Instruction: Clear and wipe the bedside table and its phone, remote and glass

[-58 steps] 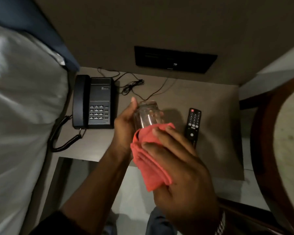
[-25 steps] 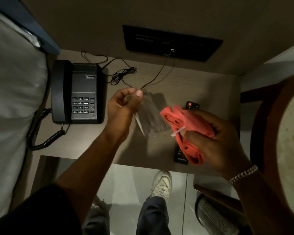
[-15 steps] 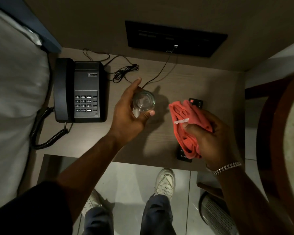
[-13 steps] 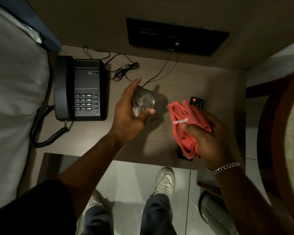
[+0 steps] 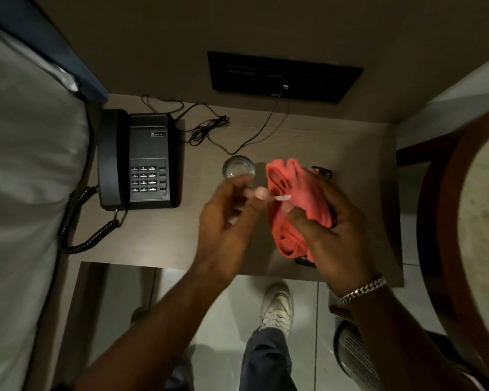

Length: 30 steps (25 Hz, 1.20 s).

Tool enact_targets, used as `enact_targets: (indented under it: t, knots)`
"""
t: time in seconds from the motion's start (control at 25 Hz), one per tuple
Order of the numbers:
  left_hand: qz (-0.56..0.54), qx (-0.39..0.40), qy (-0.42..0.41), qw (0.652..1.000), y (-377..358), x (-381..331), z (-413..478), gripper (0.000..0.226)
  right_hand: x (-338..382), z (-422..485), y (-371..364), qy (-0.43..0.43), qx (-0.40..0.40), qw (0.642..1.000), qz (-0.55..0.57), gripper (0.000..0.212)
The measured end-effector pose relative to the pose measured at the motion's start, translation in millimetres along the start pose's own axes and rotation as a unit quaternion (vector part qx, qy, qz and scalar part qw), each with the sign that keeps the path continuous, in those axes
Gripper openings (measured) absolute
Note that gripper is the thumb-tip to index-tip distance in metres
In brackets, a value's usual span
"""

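Dim overhead light; motion-blurred hands; wide-angle edge distortion.

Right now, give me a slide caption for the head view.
Glass set on the bedside table; right hand bunches the red cloth.

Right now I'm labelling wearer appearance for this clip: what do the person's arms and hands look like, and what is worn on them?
Two bare hands with bare forearms. The right hand has a silver chain-link bracelet around its wrist. The left hand wears no ring or band that shows; its fingers have pale, fairly long nails. A dark sleeve edge shows near the left elbow. No gloves.
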<state>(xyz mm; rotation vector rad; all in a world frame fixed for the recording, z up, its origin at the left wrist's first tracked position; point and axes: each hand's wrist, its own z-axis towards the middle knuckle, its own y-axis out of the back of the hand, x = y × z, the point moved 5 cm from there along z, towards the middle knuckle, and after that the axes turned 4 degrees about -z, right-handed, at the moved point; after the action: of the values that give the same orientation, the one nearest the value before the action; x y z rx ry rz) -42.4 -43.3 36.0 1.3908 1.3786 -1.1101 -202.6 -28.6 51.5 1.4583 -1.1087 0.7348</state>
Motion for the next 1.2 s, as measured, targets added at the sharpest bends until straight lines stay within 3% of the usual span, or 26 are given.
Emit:
enact_targets:
  t: [0.08,0.16,0.2,0.32,0.4,0.48,0.64,0.76,0.84,0.96,1.08,1.16,1.2]
  knots:
    - [-0.149,0.098,0.086,0.98,-20.1,-10.2,-19.0,0.041,11.0,-9.4,-6.2,0.053,0.053,0.997,-0.036,0.072]
    - [-0.159,0.089,0.127,0.975,-21.8,-10.1,-20.7,0.031,21.9,-20.0,-8.9,0.021,0.115,0.991,0.06,0.086]
    - [-0.163,0.069,0.141,0.974,-20.9,-11.1,-18.2,0.027,24.3,-24.0,-3.4,-0.002,0.107,0.987,0.121,0.089]
    - [-0.214,0.074,0.183,0.957,-32.3,-10.3,-20.4,0.029,6.9,-28.8,34.1,-0.087,-0.029,0.968,0.232,0.085]
    - [-0.245,0.112,0.198,0.943,-58.9,-18.2,-30.0,0.03,-10.4,-37.8,62.9,-0.147,-0.095,0.958,0.229,0.081]
    - [-0.195,0.123,0.195,0.953,-95.8,-24.0,-37.2,0.023,-27.9,-53.5,98.4,-0.179,-0.171,0.949,0.194,0.074]
    - [-0.005,0.063,0.17,0.983,-176.7,-13.9,-38.4,0.012,-54.0,-79.2,170.4,-0.178,-0.303,0.931,0.097,0.056]
    - [0.077,0.089,0.125,0.985,-244.5,-12.3,-43.5,0.011,-77.9,-90.9,221.5,-0.171,-0.371,0.912,0.05,0.054]
    - [0.134,0.107,0.102,0.98,-280.1,-17.9,-44.6,0.025,-94.5,-94.4,248.2,-0.147,-0.399,0.905,-0.016,0.053]
    - [0.15,0.138,0.046,0.978,-305.8,-22.0,-49.3,0.031,-114.1,-92.5,257.0,-0.072,-0.38,0.904,-0.182,0.042]
    - [0.212,0.182,0.022,0.96,-301.6,-18.6,-43.4,0.022,-139.4,-84.2,257.8,-0.093,-0.275,0.9,-0.326,0.045]
    - [0.269,0.171,-0.013,0.948,-283.1,-25.9,-34.0,0.029,-125.8,-77.4,258.6,-0.091,-0.3,0.869,-0.382,0.04]
    - [0.292,0.135,-0.032,0.946,-267.6,-33.3,-34.9,0.035,-110.3,-74.5,246.8,-0.056,-0.29,0.873,-0.388,0.038]
